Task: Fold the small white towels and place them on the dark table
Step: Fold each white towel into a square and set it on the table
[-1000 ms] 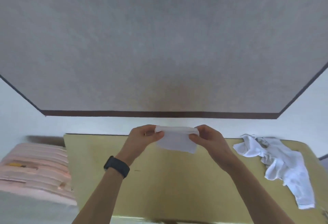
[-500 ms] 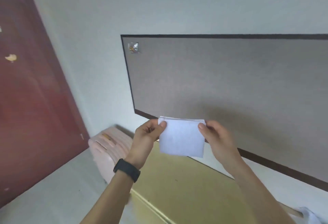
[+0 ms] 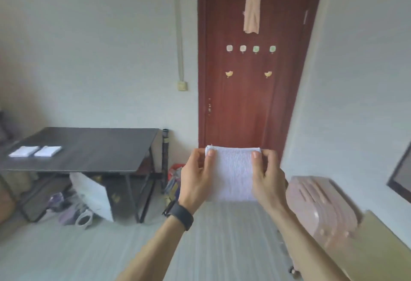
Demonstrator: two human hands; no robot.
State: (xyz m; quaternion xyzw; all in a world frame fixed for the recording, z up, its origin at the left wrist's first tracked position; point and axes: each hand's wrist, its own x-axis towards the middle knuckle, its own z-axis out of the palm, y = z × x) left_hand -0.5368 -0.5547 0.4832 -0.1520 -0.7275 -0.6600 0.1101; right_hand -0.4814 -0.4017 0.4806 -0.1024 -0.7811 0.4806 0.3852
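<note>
Left hand, black wristband on wrist: pinches left edge of small white folded terry towel
Right hand: pinches right edge of same towel, held upright in the air before red-brown wooden door
Dark rectangular table, well apart at left: two folded white towels side by side near its left end
Pink ribbed suitcase: lower right

The folded towel hides the foot of the red door, to the right of the door the pink suitcase is blurred and the yellow table is cut off, and low to its left the floor clutter is too blurred to name.
</note>
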